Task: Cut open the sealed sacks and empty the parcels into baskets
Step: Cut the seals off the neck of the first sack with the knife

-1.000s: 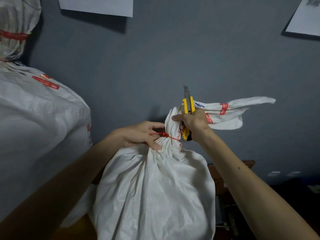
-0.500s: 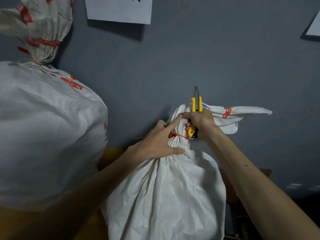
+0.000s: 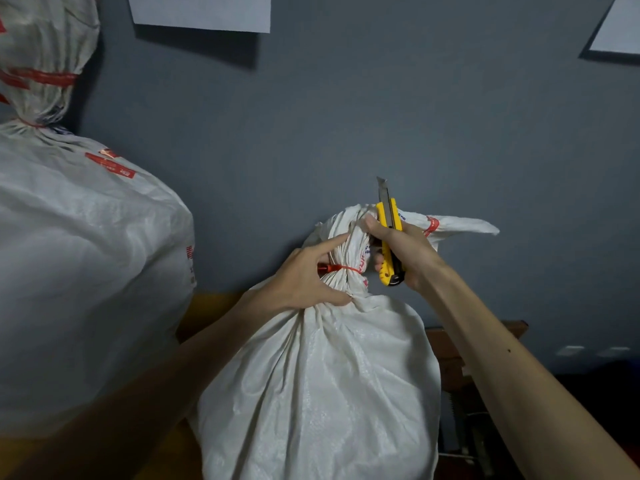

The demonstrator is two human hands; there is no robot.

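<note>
Frame centre: left hand (image 3: 304,275) grips sack (image 3: 318,393) neck by red tie (image 3: 341,268); right hand (image 3: 405,251) clasps utility knife (image 3: 389,237), blade up. Tie uncut; blade likely needs turning onto it.

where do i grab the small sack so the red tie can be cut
Grip the small sack by its gathered neck at the red tie, coming from the left as the left hand does. The cloth bunches narrow there, and the right hand holds the knife on the right.
</note>
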